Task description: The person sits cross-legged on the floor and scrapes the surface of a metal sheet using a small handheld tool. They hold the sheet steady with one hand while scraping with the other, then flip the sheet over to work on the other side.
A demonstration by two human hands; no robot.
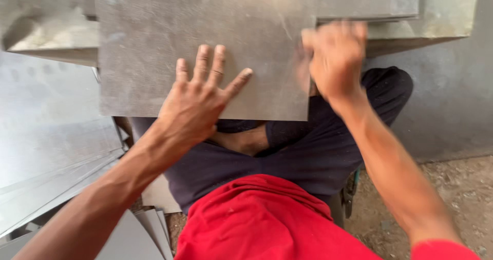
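A large grey metal sheet (154, 39) lies in front of me, over my crossed legs in dark trousers. My left hand (197, 98) rests flat on its near part, fingers spread, palm down. My right hand (334, 57) is blurred with motion at the sheet's right edge, fingers curled over that edge as if gripping it. I cannot tell whether it holds a tool.
A stack of shiny metal sheets (46, 152) lies at my left, with more grey pieces (138, 234) near my knee. Another sheet (436, 13) lies beyond at the upper right. A grey sheet (447, 106) and dirt floor (452, 198) are at the right.
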